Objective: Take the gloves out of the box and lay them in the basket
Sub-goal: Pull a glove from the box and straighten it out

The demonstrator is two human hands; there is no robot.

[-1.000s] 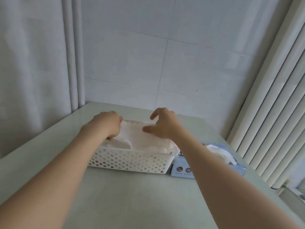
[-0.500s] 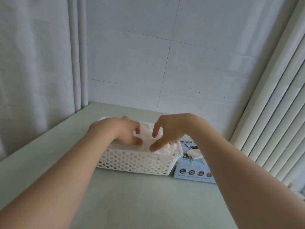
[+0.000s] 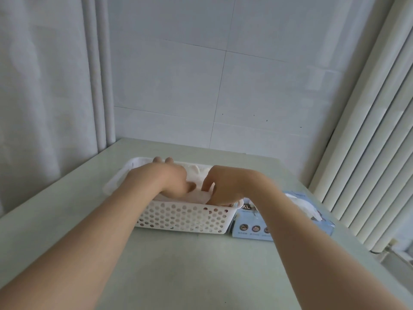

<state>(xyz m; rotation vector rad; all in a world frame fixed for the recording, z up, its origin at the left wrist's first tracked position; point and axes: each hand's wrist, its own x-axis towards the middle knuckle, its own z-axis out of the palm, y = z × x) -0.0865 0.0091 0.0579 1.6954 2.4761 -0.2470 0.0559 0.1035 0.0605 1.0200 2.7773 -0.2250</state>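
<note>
Crinkly white film gloves (image 3: 197,172) fill the white perforated plastic basket (image 3: 185,218); I see the left hand (image 3: 165,180) pressing them flat-fingered and the right hand (image 3: 223,186) with bent fingers dug in, grip unclear.

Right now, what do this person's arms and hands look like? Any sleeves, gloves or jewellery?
Both arms are bare: the left forearm and right forearm show no sleeves, watch or bands. The left hand and right hand wear no gloves; rings cannot be judged, as the fingers are partly hidden.

Soft cool daylight from the slats (image 3: 366,135) at 3 o'clock, faint glare on tiles (image 3: 321,77), weak shadows, edges bowed by wide lens
</note>
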